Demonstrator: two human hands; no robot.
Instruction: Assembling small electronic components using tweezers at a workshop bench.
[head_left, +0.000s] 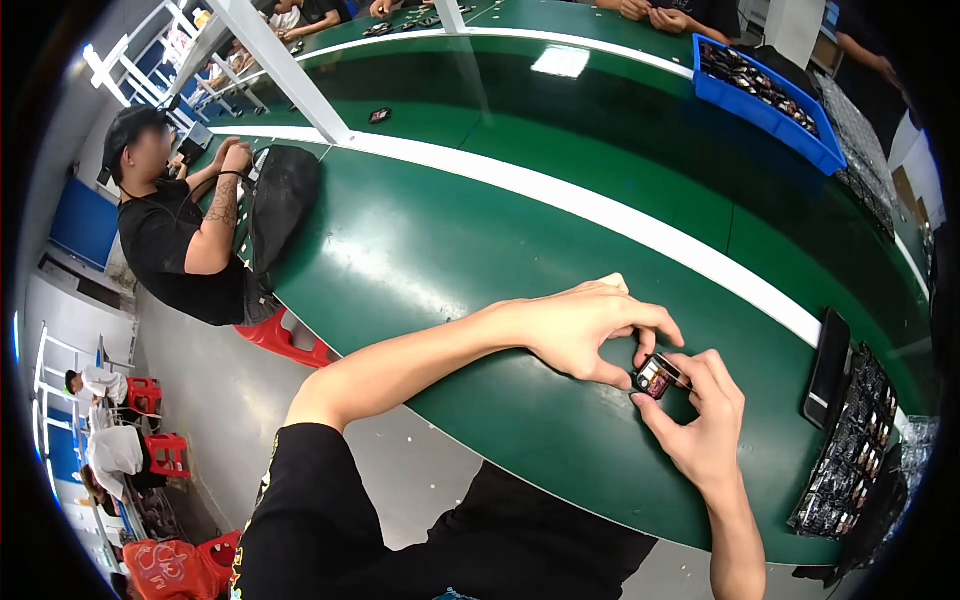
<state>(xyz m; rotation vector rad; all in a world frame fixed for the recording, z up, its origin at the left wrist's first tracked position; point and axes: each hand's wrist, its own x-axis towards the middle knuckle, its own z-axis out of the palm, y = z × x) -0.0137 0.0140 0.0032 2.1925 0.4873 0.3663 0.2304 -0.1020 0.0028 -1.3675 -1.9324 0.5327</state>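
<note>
Head view: right of the middle of the frame, a small black gadget (655, 377) is up over the green table (450, 270). The right hand (703, 412) pinches it with thumb and fingers. The left hand (585, 330) curls by its left side, fingers bent and apart; I cannot tell if they grip it. This looks like close work on the gadget, and the next move seems to need a steady, soft pinch.
</note>
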